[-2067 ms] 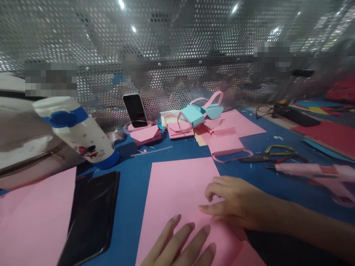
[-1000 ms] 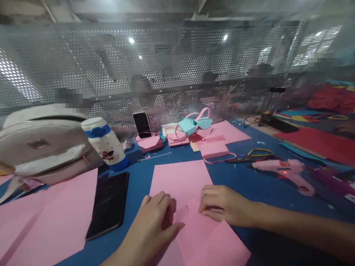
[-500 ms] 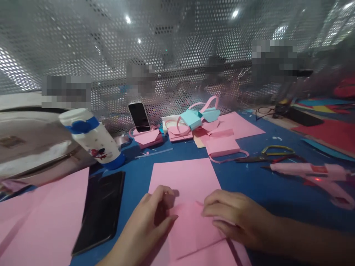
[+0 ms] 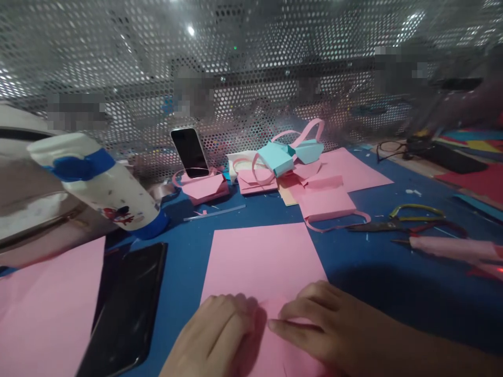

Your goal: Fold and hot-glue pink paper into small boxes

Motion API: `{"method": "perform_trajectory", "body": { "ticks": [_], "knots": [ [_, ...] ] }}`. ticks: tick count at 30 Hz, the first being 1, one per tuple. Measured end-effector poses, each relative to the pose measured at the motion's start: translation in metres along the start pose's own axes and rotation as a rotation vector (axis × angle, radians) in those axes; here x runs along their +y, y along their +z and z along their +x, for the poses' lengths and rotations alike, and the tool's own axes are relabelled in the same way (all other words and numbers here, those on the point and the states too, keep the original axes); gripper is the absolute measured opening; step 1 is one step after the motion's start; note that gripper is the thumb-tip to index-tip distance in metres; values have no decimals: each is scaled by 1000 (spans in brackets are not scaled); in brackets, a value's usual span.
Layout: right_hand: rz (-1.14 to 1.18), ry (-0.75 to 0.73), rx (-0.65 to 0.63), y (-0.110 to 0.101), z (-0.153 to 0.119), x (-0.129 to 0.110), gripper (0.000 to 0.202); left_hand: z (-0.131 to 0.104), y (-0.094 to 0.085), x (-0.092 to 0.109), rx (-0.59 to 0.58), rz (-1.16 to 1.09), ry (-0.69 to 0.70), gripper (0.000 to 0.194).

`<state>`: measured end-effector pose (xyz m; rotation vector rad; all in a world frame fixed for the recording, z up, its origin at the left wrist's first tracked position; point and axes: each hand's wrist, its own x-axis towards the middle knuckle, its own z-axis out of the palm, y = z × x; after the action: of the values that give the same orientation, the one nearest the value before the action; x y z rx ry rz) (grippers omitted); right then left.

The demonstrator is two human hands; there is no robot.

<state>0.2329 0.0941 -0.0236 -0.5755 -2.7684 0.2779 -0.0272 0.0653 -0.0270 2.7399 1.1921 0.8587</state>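
A folded piece of pink paper (image 4: 275,343) lies over a larger pink sheet (image 4: 259,256) at the lower middle. My left hand (image 4: 222,332) is curled at its left side, fingertips down against the paper and thumb hidden. From the right, my right hand (image 4: 330,327) closes on the same folded piece, thumb and fingers near its upper part. The near end of the paper runs out of the picture.
Left are a black phone (image 4: 128,309), another pink sheet (image 4: 51,309) and a tilted bottle (image 4: 102,183). Small paper bags (image 4: 206,187) and a propped phone (image 4: 190,152) stand behind. Right lie pliers (image 4: 396,222) and a pink glue gun (image 4: 451,246).
The view has shifted, bringing the hands lower in the picture. My left fingers, spread apart before, are now curled in against the paper. The two hands are closer together.
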Motion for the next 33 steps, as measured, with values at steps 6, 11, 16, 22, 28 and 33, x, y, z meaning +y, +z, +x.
{"method": "perform_trajectory", "body": {
  "ticks": [6, 11, 16, 22, 28, 33],
  "knots": [
    [23, 34, -44, 2, -1, -1, 53, -5, 2, -3, 111, 156, 204, 21],
    [97, 23, -122, -21, 0, -5, 42, -13, 2, -4, 143, 255, 324, 35],
    [104, 16, -93, -26, -1, -7, 40, -9, 2, -5, 159, 255, 337, 37],
    [97, -24, -41, -21, -3, -4, 38, 3, 2, -1, 176, 270, 301, 37],
    [77, -43, 3, -19, -4, -3, 35, -3, 5, -3, 174, 319, 309, 39],
    [85, -24, -10, -23, -2, -2, 36, -2, 4, -4, 138, 275, 293, 37]
  ]
}}
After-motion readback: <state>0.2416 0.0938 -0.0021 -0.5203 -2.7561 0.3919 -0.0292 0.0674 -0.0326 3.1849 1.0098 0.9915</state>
